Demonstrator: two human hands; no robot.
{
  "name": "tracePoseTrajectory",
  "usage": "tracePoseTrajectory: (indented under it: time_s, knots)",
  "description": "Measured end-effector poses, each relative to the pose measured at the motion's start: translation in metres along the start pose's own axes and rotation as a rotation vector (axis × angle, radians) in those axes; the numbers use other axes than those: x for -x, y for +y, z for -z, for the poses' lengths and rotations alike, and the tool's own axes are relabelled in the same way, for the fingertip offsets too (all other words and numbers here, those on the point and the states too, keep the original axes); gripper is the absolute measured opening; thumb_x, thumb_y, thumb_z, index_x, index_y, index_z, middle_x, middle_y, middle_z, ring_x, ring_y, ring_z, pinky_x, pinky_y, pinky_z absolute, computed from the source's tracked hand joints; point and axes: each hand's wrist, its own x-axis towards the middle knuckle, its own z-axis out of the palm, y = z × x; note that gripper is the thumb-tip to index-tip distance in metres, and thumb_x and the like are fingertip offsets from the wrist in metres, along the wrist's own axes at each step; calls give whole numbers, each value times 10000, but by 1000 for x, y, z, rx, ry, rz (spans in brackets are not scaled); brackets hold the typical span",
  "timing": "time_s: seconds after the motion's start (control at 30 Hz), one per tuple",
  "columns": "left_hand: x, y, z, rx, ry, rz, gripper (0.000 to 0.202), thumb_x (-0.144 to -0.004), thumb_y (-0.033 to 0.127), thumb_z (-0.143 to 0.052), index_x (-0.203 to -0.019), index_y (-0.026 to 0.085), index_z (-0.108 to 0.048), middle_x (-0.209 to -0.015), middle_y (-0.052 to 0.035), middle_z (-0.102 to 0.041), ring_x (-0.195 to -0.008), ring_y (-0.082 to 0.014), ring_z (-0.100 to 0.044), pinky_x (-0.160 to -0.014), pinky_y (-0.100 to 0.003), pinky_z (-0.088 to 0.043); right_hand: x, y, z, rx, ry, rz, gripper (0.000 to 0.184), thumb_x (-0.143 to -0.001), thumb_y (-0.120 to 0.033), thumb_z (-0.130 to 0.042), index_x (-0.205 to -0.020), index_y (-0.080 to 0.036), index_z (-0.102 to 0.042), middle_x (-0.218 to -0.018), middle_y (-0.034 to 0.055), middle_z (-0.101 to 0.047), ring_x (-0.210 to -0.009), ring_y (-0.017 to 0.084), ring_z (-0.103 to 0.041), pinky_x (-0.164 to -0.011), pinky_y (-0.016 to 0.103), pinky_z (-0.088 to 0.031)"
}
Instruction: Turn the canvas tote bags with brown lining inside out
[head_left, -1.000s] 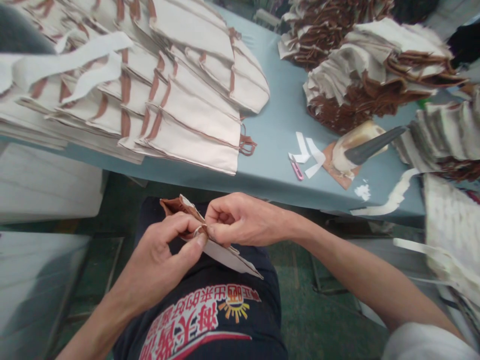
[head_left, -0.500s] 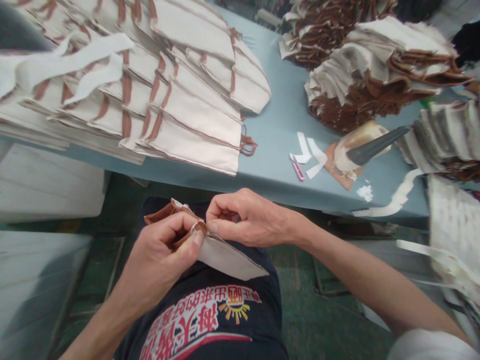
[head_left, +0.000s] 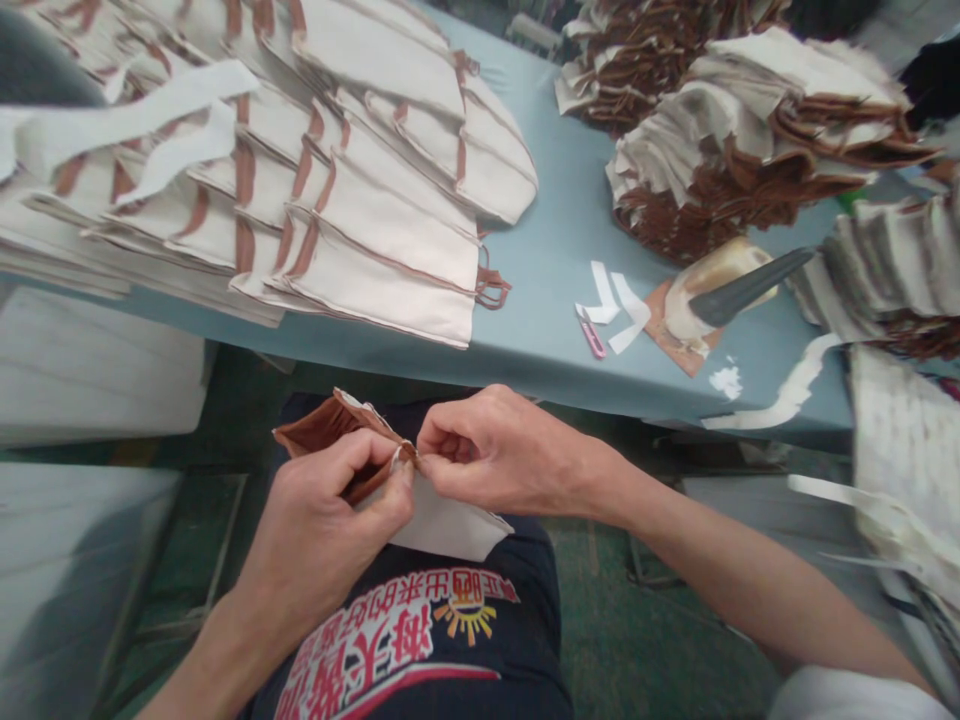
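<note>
Over my lap I hold a small cream cloth piece with brown trim (head_left: 442, 522). My left hand (head_left: 319, 535) pinches its brown folded end between thumb and forefinger. My right hand (head_left: 499, 450) is closed and pinches the same spot from the right, fingertips touching those of the left. The cream part hangs down below both hands onto my dark printed shirt (head_left: 420, 640).
A blue table (head_left: 555, 250) stands just beyond my hands. Flat stacks of cream bags with brown straps (head_left: 360, 210) cover its left. Heaps of cream and brown pieces (head_left: 735, 140) fill the right. White paper strips (head_left: 611, 300), a pink tool (head_left: 592, 338) and a dark horn-shaped tool (head_left: 739, 290) lie near the front edge.
The cloth piece has been turned and drawn in: its cream end, which stretched to the lower right, is now shorter and tucked under my hands. Both hands keep their pinch.
</note>
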Motion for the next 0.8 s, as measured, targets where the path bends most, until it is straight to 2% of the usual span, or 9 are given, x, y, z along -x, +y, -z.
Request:
tracePoseTrajectory:
  time_s: [0.17, 0.27, 0.4, 0.53, 0.63, 0.8]
  knots:
    - [4, -8, -4, -33, 26, -89, 238, -937, 303, -607, -729, 230, -696, -605, 65, -603, -522, -109, -522, -517, -232, -386, -3, -5, 11, -125, -164, -123, 152, -912, -103, -636, -784, -157, -697, -659, -54, -630, -616, 92, -526, -595, 228, -341]
    - [5, -6, -5, -35, 21, -102, 235, -939, 291, -611, -738, 227, -714, -612, 64, -629, -525, -108, -536, -523, -231, -393, -3, -5, 10, -121, -183, -161, 156, -910, -118, -631, -767, -164, -672, -646, -63, -594, -610, 90, -490, -583, 238, -318]
    - [2, -2, -3, 22, 3, -17, 249, -917, 325, -622, -702, 225, -701, -592, 52, -606, -519, -121, -510, -492, -243, -355, -2, -1, 1, 53, -86, -32, 172, -881, -108, -639, -745, -194, -578, -637, -77, -510, -596, 88, -410, -607, 272, -269]
    - [-7, -5, 6, 248, -182, 117, 265, -860, 387, -698, -661, 230, -621, -590, 46, -557, -513, -124, -430, -473, -236, -344, -5, 6, -5, 192, -42, 201, 178, -846, -72, -575, -778, -221, -505, -705, -56, -480, -624, 107, -351, -629, 306, -224]
    - [-14, -13, 10, 389, -226, 132, 338, -833, 432, -749, -639, 231, -559, -614, 36, -547, -539, -121, -410, -495, -232, -365, -7, 9, -1, 61, -59, 285, 150, -867, -115, -560, -795, -229, -495, -699, -64, -471, -621, 104, -347, -625, 288, -253]
    - [-22, -13, 13, 396, -255, 76, 315, -811, 402, -751, -617, 222, -581, -583, 39, -533, -540, -124, -435, -508, -227, -372, -7, 9, 4, -282, -177, 158, 127, -903, -203, -586, -783, -215, -545, -678, -79, -492, -627, 89, -405, -607, 240, -328]
